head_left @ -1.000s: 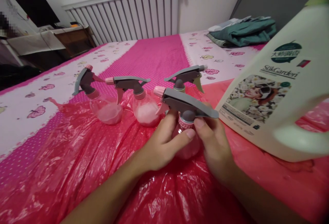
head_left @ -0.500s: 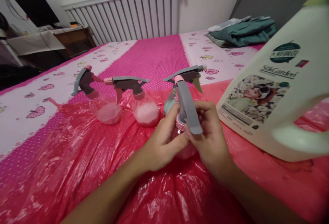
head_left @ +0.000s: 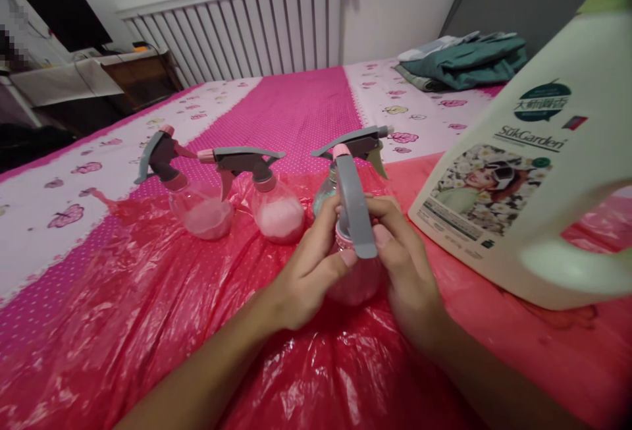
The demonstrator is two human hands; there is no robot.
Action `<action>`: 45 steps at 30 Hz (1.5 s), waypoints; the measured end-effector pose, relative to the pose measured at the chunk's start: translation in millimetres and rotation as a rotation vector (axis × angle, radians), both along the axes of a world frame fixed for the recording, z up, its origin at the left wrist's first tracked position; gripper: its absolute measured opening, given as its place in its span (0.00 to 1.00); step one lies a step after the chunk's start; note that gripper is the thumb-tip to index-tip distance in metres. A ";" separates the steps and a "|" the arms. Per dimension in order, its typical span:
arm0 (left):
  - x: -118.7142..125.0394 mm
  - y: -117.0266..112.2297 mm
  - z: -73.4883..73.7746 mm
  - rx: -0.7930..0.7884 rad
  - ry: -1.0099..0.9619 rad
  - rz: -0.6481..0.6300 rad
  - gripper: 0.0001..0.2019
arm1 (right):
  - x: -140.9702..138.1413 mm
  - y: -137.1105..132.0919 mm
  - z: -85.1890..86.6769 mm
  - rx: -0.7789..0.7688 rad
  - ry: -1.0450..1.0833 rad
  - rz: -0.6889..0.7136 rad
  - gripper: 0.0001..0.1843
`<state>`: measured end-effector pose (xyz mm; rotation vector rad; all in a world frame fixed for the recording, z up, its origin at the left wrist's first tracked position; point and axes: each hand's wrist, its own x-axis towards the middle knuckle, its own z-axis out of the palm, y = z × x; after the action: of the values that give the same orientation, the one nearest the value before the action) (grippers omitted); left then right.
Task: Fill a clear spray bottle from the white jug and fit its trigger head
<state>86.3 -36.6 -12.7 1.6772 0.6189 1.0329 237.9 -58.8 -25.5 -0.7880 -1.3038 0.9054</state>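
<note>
A small clear spray bottle (head_left: 355, 282) with a pink collar and grey trigger head stands upright between my hands. My left hand (head_left: 309, 272) grips its neck from the left, thumb against the collar. From the right, my right hand (head_left: 407, 265) closes its fingers around the trigger head, just below the grey top. Behind it is a spray bottle with bluish-green contents (head_left: 323, 193), partly hidden by my hands. To the left stand two more spray bottles, a nearer pink one (head_left: 281, 216) and a farther pink one (head_left: 205, 216), both holding pale contents.
A large white detergent jug (head_left: 498, 219) stands close on the right. Wrinkled red plastic sheeting (head_left: 162, 298) covers the near part of the patterned bed (head_left: 301, 104). Folded clothes (head_left: 464, 61) lie at the back right, with a radiator (head_left: 247, 35) along the wall.
My right hand's thumb and fingers have shifted around the trigger head, which has turned slightly. My left hand keeps its hold. The other bottles have stayed in place.
</note>
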 end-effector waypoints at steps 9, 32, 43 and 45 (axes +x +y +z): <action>-1.3 3.3 -4.2 -0.012 -0.017 -0.014 0.24 | -3.6 0.1 -2.2 0.010 0.054 0.032 0.04; 4.9 -3.1 1.9 -0.010 -0.044 0.039 0.15 | -5.3 -1.0 -5.4 0.026 0.123 0.067 0.07; 9.7 -3.1 1.7 0.013 -0.101 0.009 0.15 | -7.0 1.0 -8.5 0.024 0.135 -0.014 0.08; 11.5 -4.3 1.7 0.008 -0.127 0.018 0.15 | -6.2 0.4 -9.8 0.014 0.131 -0.017 0.07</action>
<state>97.8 -40.9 -11.1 1.6016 0.5488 1.1465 231.7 -58.4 -35.3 -0.7159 -1.1855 0.9181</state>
